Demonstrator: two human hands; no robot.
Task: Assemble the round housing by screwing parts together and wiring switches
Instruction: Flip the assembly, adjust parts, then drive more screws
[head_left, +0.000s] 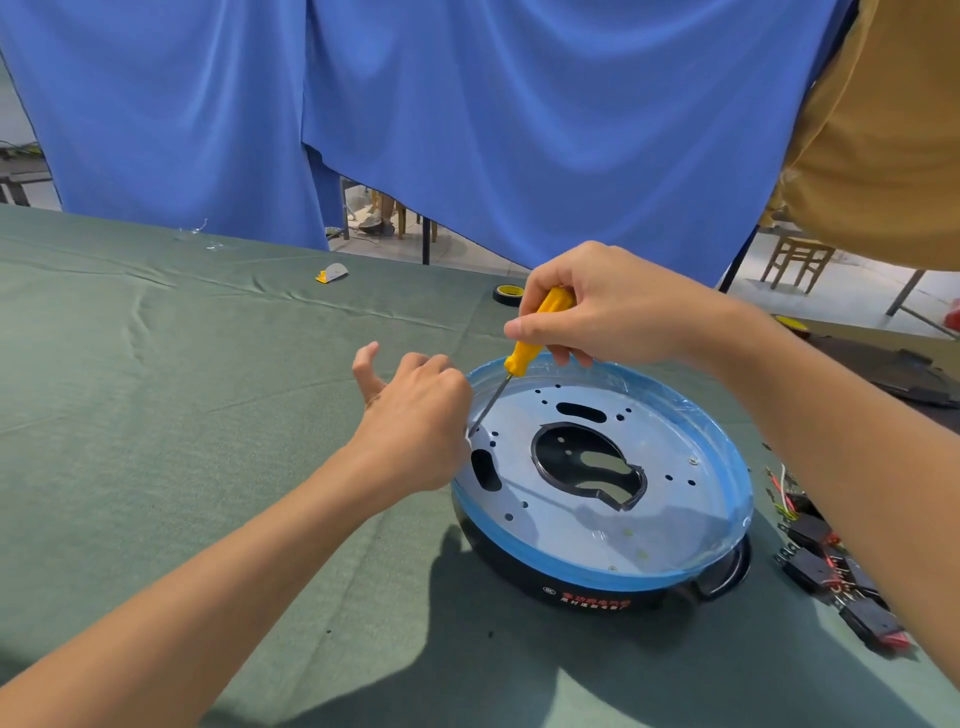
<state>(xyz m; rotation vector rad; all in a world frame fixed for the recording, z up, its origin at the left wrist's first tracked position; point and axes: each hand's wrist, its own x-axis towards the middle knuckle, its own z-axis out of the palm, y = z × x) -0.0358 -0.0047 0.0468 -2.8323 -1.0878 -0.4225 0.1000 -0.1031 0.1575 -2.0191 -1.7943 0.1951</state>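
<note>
Bright daylight, sharp (edges warped)

The black side wall of the round housing (571, 519) carries two lines of red Chinese print (595, 607), too blurred to read.

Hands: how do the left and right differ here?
The right hand grips the screwdriver handle, raised above the housing; the left hand curls low at its rim by the tip, thumb out. What it holds, if anything, is hidden. Both work on the same spot of the housing.
</note>
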